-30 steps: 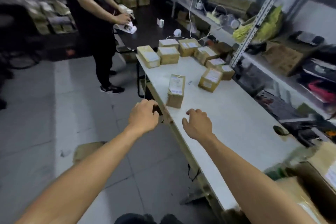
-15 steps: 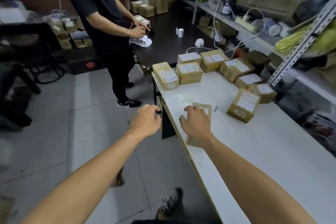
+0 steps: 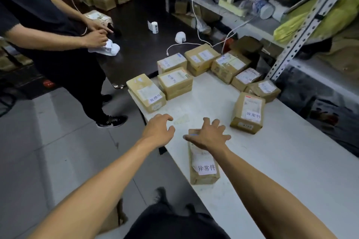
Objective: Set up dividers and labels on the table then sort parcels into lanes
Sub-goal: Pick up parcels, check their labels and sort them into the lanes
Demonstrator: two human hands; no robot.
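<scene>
Low in the middle of the frame, the nearest parcel [image 3: 204,163] lies flat on the white table [image 3: 291,170] close to its near edge, its white label facing up so the lane word can be read. The right hand [image 3: 210,136] is over its far end with fingers spread; whether the palm presses the cardboard or hovers just above it I cannot tell. It looks placed to steady or slide the box. The left hand [image 3: 158,131] hangs just beyond the table's edge, fingers loosely curled and holding nothing, likely ready to help.

Right of centre, a second parcel [image 3: 249,112] with the same label wording lies a little apart, perhaps the start of one lane. Further up, two boxes with another label [image 3: 146,93] sit side by side, then a cluster of more boxes [image 3: 229,65] crowds the table's far end. No dividers are visible, so the lanes appear unmarked.

At the upper left a second person [image 3: 58,44] handles a white object over a dark table [image 3: 139,44]. Shelving [image 3: 287,54] runs along the right, hemming in the table.
</scene>
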